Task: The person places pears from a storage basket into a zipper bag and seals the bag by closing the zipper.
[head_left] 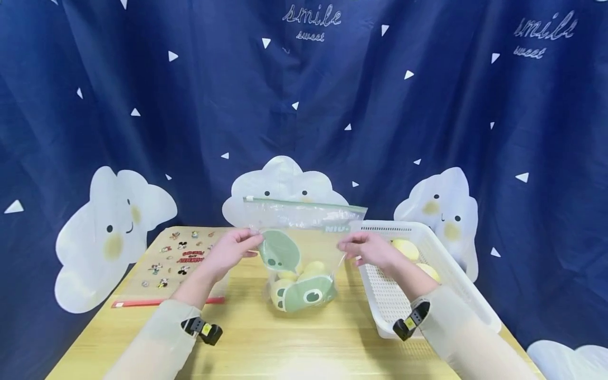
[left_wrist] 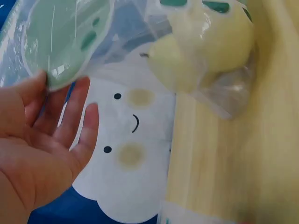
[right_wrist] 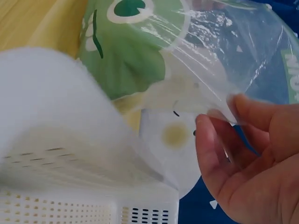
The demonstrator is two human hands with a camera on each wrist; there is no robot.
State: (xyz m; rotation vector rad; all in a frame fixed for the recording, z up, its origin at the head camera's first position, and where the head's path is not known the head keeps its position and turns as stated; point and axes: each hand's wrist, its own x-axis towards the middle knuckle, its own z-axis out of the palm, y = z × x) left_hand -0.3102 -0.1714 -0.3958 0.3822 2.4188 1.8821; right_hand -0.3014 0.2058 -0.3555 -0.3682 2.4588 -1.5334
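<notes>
A clear slider zip bag (head_left: 313,215) with green cartoon prints hangs upright in front of me, its green zip strip along the top. Several yellow pears (head_left: 314,268) are gathered in its bottom, close over the table; a stem shows on one pear (left_wrist: 170,63) in the left wrist view. My left hand (head_left: 234,249) pinches the bag's left side between thumb and fingers. On the opposite side, my right hand (head_left: 371,248) pinches the edge of the plastic. The right wrist view shows the film (right_wrist: 210,56) pulled taut from those fingertips.
At right stands a white perforated basket (head_left: 461,282) with yellow pears (head_left: 405,248) in it, partly hidden by my right forearm. On the left, a flat bag with cartoon figures and a red slider strip (head_left: 163,264) lies on the wooden table (head_left: 304,338). A blue curtain (head_left: 304,126) hangs behind.
</notes>
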